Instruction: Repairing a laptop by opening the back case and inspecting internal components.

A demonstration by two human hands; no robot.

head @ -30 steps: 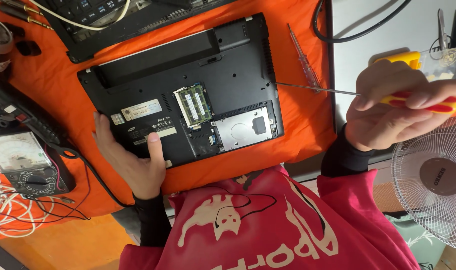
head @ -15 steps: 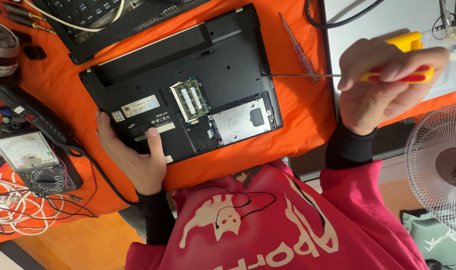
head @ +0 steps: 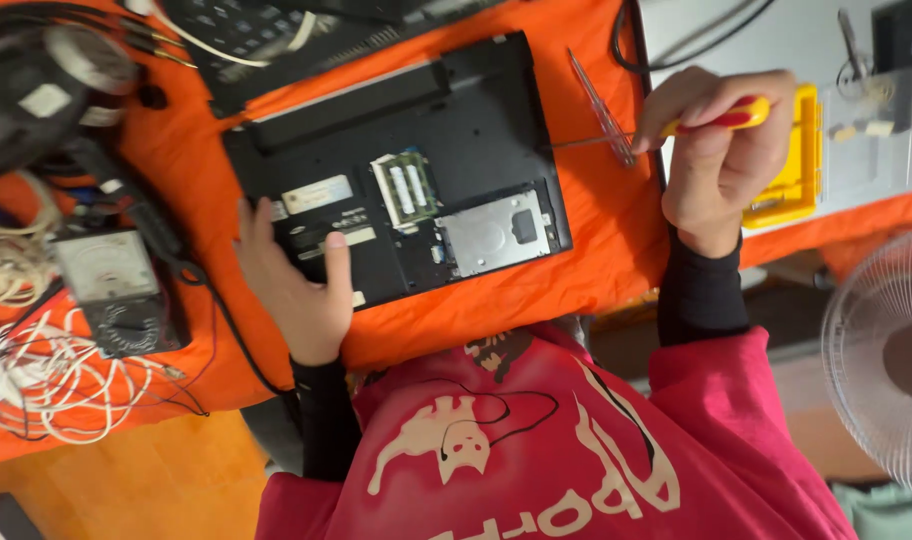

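Steadying the laptop, screwdriver in hand

My left hand [head: 301, 290] lies flat and open on the upturned black laptop [head: 396, 170] (covers off, memory and drive bay bare); my right hand [head: 721, 150] is closed around a red-and-yellow screwdriver [head: 666, 128], its shaft lying level and pointing left at the laptop's right edge, just beside it
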